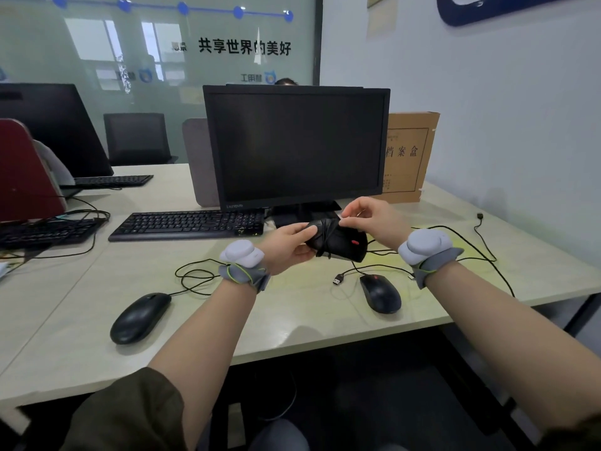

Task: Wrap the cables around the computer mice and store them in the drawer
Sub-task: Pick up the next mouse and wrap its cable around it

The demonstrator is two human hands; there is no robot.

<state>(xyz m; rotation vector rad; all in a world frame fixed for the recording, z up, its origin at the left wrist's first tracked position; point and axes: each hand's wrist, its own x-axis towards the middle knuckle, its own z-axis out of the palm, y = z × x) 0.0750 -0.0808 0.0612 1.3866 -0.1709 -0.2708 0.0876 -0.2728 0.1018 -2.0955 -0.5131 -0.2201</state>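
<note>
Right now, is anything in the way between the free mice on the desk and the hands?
Nothing visible blocks them. The left mouse and right mouse lie in the open, but both the left hand and right hand are occupied with the held mouse.

Both forearms extend forward from the lower frame, bare below pushed-up dark sleeves, converging toward 12 o'clock. Each wrist carries a grey strapped sensor band. Left hand point(289, 245): palm turned inward toward 3 o'clock, thumb on top and fingers curled beneath, clasping the wrapped mouse point(338, 244). Right hand point(370, 219): raised slightly higher, wrist bent, thumb and forefinger pinched together on the cable point(328, 236) at its 9 o'clock side.
</note>
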